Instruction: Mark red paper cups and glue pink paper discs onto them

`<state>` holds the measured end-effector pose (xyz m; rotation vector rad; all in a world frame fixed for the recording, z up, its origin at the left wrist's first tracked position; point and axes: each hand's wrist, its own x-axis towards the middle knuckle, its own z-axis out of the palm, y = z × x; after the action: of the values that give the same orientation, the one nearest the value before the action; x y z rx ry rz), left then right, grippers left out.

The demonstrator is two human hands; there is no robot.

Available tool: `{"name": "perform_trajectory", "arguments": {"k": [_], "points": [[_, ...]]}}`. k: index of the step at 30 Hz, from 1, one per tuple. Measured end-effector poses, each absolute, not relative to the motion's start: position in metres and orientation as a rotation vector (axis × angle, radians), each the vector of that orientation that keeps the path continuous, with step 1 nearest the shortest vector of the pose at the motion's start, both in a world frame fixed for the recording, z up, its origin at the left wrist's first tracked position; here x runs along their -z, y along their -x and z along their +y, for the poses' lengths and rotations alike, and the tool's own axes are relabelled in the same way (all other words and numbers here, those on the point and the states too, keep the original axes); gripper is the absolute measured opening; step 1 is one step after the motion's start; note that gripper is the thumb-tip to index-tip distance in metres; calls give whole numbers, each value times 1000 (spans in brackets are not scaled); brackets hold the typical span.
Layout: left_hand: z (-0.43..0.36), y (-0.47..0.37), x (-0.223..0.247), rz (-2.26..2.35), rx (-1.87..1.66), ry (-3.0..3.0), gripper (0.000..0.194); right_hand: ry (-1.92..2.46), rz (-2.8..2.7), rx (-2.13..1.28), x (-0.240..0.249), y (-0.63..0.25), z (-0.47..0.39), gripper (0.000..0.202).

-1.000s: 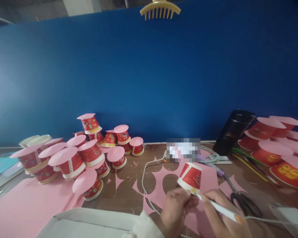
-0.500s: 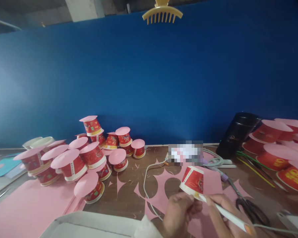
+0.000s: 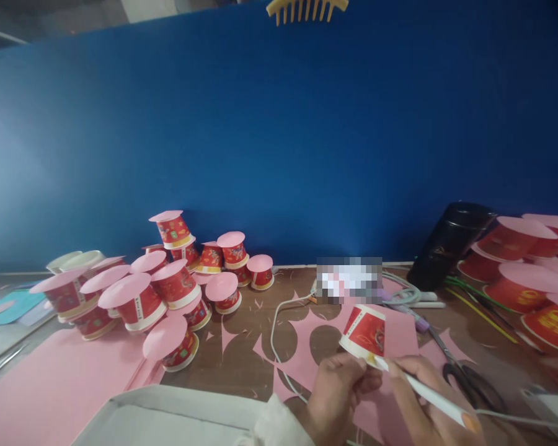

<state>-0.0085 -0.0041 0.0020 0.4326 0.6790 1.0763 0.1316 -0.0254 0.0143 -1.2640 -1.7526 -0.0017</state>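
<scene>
Our left hand (image 3: 337, 387) grips a red paper cup (image 3: 365, 331), upside down and tilted, over a pink sheet with round cut-outs (image 3: 307, 356) that lies on the bench (image 3: 242, 365). Our right hand (image 3: 423, 402) is closed around a white pen-shaped tool (image 3: 423, 393) with a cord; its tip touches the cup's rim just beside the left fingers.

We judge the work well along but unfinished. Far to the left of the hands stands a pile of small red cups capped with pink discs (image 3: 167, 285), and well to the right stands a group of larger capped cups (image 3: 525, 282). The cup in hand shows no pink disc yet, and a whole pink sheet (image 3: 51, 384) lies uncut to the left. Scissors (image 3: 465, 378) lie just right of the right hand, a black canister (image 3: 446, 244) beyond them.
</scene>
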Motion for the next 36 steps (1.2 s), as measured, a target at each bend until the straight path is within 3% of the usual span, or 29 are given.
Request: {"name": "perform_trajectory", "arguments": {"k": [10, 16, 24, 36], "points": [[-5, 9, -8, 666, -1084, -432, 40, 1191, -1813, 61, -11, -131, -25, 11], [-4, 8, 2, 644, -1087, -448, 38, 1317, -1762, -57, -16, -128, -27, 20], [-3, 8, 4, 714, -1067, -452, 49, 1312, -1693, 97, -19, -125, -25, 16], [-3, 9, 14, 742, -1055, -563, 41, 1318, -1732, 10, -18, -125, -28, 15]]}}
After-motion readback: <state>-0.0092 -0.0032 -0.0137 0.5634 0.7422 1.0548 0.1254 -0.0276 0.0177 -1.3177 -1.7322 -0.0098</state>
